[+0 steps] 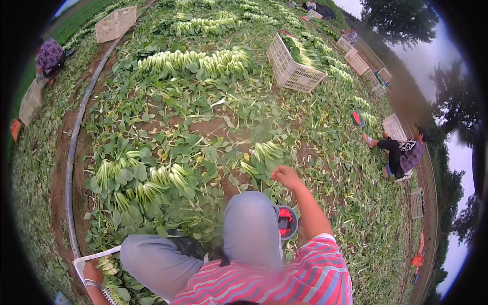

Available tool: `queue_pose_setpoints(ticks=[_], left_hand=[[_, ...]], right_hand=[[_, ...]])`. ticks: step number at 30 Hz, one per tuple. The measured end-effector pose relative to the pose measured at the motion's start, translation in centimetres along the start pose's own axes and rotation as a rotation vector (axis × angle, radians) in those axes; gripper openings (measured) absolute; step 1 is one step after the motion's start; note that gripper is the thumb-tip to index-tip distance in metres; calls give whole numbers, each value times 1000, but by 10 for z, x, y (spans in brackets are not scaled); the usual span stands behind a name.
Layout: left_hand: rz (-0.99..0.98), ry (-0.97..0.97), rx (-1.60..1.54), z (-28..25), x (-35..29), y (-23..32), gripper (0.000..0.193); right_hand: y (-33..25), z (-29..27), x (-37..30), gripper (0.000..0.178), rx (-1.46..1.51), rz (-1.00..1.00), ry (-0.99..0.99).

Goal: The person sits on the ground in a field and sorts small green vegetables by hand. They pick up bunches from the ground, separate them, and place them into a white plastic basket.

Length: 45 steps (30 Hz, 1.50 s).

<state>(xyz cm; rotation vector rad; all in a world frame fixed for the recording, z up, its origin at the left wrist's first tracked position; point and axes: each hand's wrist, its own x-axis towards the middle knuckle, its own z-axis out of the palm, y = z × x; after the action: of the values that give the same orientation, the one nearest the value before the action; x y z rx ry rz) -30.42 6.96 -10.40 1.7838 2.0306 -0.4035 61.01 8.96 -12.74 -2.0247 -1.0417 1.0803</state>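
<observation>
My left hand reaches into a white plastic crate at the lower left, against a bunch of bok choy lying in it. Its fingers are too small and partly hidden to read. Ahead of my raised knee, my right hand is low over the leaves with its fingers curled together. What it pinches, if anything, does not show. Just beyond it lies a small pile of bok choy. More bok choy lies in bunches on the left. Beside my right thigh stands a small round bucket with bright red pieces inside.
A long grey hose runs along the left. Rows of bok choy lie farther ahead, by a pale crate with greens. Another crate stands at the far left. People sit at both sides; loose leaves cover the ground.
</observation>
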Motion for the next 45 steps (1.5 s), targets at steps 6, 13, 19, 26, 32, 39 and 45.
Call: queue_pose_setpoints(ticks=[6,13,19,26,32,39,45], left_hand=[[387,508,-526,-118,-25,250,34],[712,-1,-513,-66,44,504,35],[759,-465,-779,33,116,673,57],[744,-40,-830,104,173,793,78],[331,-610,-1302,142,196,749,49],[95,-546,-1256,130,181,717,27],[37,-467,-1233,119,179,707,35]], right_hand=[[103,33,101,18,-388,-30,105],[100,41,257,51,-488,-138,439],[102,37,312,52,-578,-208,512],[21,63,191,48,59,-220,-68],[74,42,264,34,-22,-289,369],[142,9,321,46,-556,-296,499],[131,-7,325,46,-371,-63,583]])
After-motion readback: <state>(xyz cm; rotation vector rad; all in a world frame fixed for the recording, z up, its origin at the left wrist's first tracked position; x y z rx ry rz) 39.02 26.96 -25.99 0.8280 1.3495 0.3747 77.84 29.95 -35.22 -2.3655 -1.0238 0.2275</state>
